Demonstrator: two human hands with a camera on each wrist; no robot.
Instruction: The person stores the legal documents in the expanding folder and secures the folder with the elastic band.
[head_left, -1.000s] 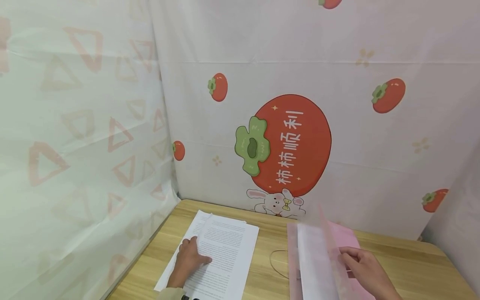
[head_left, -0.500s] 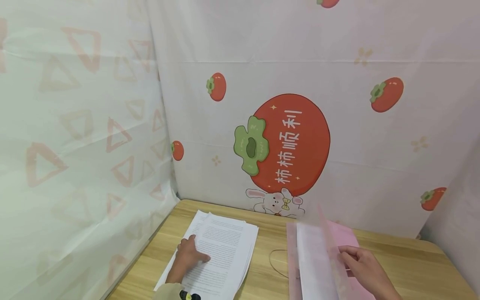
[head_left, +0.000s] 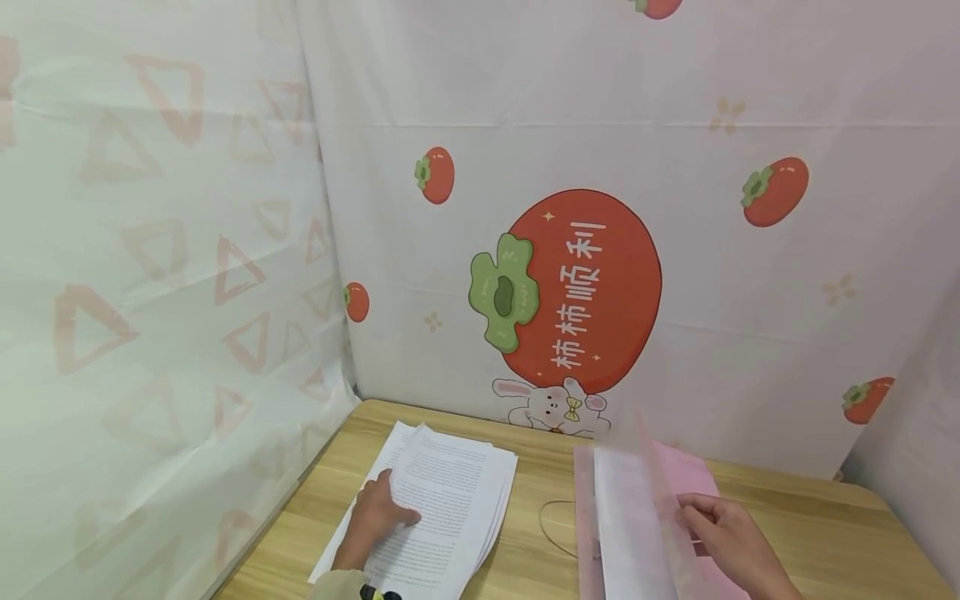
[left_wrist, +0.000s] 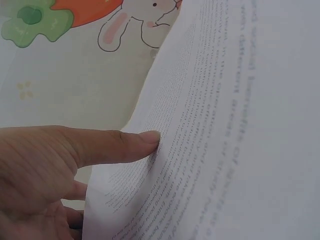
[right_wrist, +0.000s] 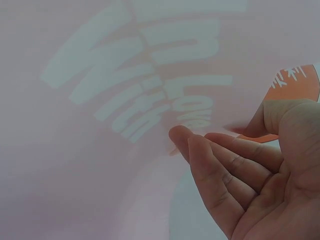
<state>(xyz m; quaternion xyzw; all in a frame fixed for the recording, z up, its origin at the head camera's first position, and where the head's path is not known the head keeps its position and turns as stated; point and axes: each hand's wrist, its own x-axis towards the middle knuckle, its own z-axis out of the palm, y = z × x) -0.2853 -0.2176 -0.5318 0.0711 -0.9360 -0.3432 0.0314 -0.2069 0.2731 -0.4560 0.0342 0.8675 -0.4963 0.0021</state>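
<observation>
A stack of printed sheets lies on the left of the table. My left hand grips its left edge, the thumb on the print and the other fingers partly hidden behind the paper. The right edges of the sheets are slightly fanned. On the right is a pink folder with white paper inside. My right hand pinches its translucent cover between thumb and fingers, holding it raised. White lettering on the cover shows in the right wrist view.
A thin loop of cord lies on the wooden table left of the folder. Behind the table hangs a white backdrop printed with persimmons and a rabbit. Another patterned sheet hangs along the left side.
The lower right edges of the sheets have fanned apart, and the stack's upper left part has shifted slightly. Both hands stay almost where they were, the right one still holding the folder cover.
</observation>
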